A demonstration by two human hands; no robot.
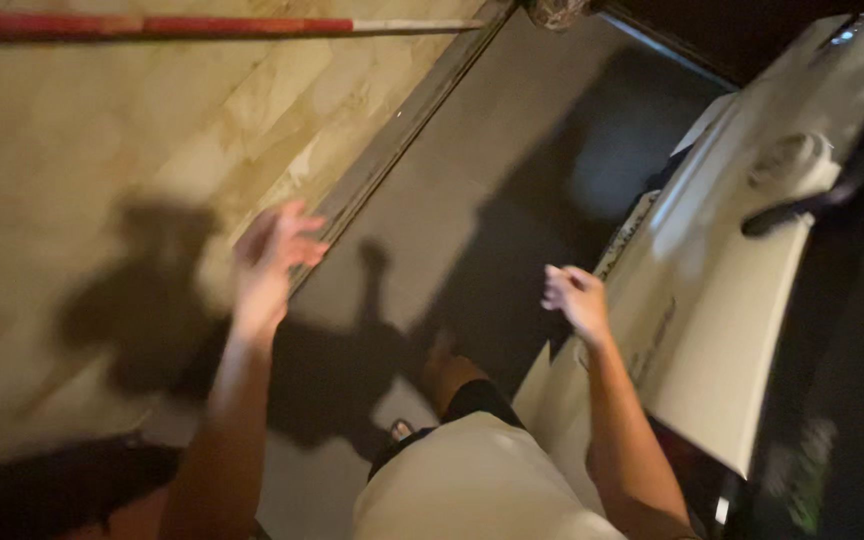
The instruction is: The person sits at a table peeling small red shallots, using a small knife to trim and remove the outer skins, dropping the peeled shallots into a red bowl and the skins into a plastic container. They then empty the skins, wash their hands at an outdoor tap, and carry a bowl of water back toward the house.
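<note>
Two bare hands hang in the air here and neither holds anything. The right hand (574, 298) is nearest to the pale panel (722, 330), a smooth white slab that slants up along the right side of the view; its fingers curl loosely, released, just beside the panel's near edge but apart from it as far as the blur shows. A round raised fitting (787, 160) and a dark handle (802, 205) sit higher on that panel, well apart from the hand. The left hand (270, 262) is raised with fingers spread, over the seam where the marbled floor (82, 150) meets the grey floor (472, 200). A red and white pole (202, 26) crosses the top. Judging by the pose, a flat, steady palm would meet the panel best, with the feet planted first.
</note>
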